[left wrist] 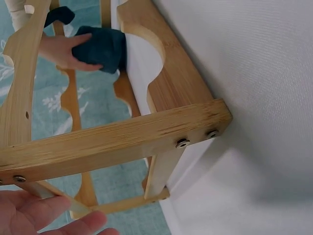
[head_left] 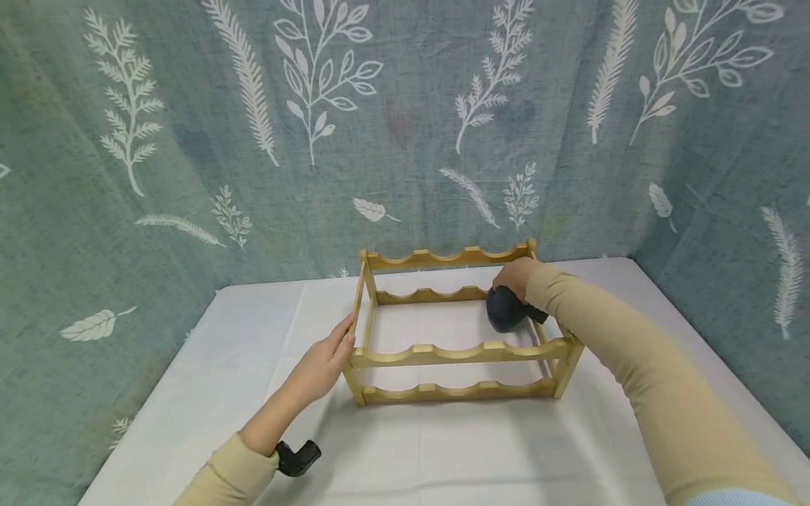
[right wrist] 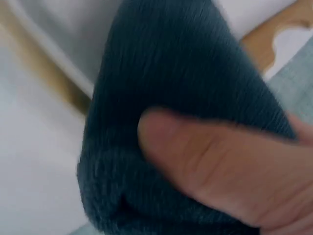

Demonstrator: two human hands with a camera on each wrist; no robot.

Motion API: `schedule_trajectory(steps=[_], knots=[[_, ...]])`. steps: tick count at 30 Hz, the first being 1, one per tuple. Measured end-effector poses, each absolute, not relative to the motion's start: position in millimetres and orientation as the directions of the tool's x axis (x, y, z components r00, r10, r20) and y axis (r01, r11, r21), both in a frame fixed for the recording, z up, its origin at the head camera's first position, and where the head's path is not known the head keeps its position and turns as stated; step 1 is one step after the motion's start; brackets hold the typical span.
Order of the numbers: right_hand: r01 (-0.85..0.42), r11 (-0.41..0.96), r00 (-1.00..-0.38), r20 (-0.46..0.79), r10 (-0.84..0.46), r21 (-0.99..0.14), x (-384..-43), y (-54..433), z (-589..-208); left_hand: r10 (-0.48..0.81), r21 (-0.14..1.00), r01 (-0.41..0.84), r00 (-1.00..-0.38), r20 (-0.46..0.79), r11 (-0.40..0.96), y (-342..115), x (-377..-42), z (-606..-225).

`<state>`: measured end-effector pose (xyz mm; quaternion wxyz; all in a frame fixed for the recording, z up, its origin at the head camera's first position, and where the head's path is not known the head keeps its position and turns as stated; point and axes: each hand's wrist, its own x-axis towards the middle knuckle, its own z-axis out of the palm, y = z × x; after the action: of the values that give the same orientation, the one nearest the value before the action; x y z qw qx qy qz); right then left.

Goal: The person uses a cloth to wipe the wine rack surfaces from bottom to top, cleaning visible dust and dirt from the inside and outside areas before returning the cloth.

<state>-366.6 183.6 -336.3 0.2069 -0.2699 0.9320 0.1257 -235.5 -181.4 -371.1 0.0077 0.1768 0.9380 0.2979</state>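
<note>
A light wooden wine rack (head_left: pixel 455 353) with scalloped rails stands on the white table. At its left end, my left hand (head_left: pixel 325 362) grips the upper side bar, and in the left wrist view its fingers (left wrist: pixel 46 213) lie by that bar. Inside the rack's right end, my right hand (head_left: pixel 515 274) holds a bunched dark blue cloth (head_left: pixel 503 313). The right wrist view shows the thumb (right wrist: pixel 195 156) pressed on the folded cloth (right wrist: pixel 171 63), which hides the other fingers. Low between the rails, the cloth (left wrist: pixel 105 49) also shows in the left wrist view.
A white-covered table (head_left: pixel 468 450) extends around the rack. Behind it and at both sides hangs a green-blue curtain (head_left: pixel 405 140) with white leaf prints. A black wrist strap piece (head_left: pixel 297 458) shows beside the left sleeve.
</note>
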Motion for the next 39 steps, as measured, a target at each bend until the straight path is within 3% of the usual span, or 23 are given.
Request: schedule_trajectory(steps=[11, 20, 27, 33, 39], knots=[[-0.538, 0.837, -0.767, -0.469, -0.438, 0.098, -373, 185, -333, 0.321, 0.582, 0.309, -0.943, 0.086, 0.752, -183, -235, -374], [-0.526, 0.841, -0.827, -0.306, -0.472, 0.126, -354, 195, -302, 0.324, 0.593, 0.305, -0.943, 0.078, 0.745, -182, -234, -375], [-0.567, 0.809, -0.810, -0.285, -0.513, 0.157, -347, 201, -276, 0.334, 0.583, 0.315, -0.939, 0.078, 0.749, -180, -234, -374], [-0.562, 0.801, -0.826, -0.178, -0.534, 0.206, -350, 211, -257, 0.320, 0.570, 0.308, -0.944, 0.083, 0.762, -183, -235, -372], [-0.628, 0.774, -0.777, -0.096, -0.622, 0.075, -357, 219, -273, 0.321, 0.563, 0.314, -0.943, 0.091, 0.764, -185, -237, -372]])
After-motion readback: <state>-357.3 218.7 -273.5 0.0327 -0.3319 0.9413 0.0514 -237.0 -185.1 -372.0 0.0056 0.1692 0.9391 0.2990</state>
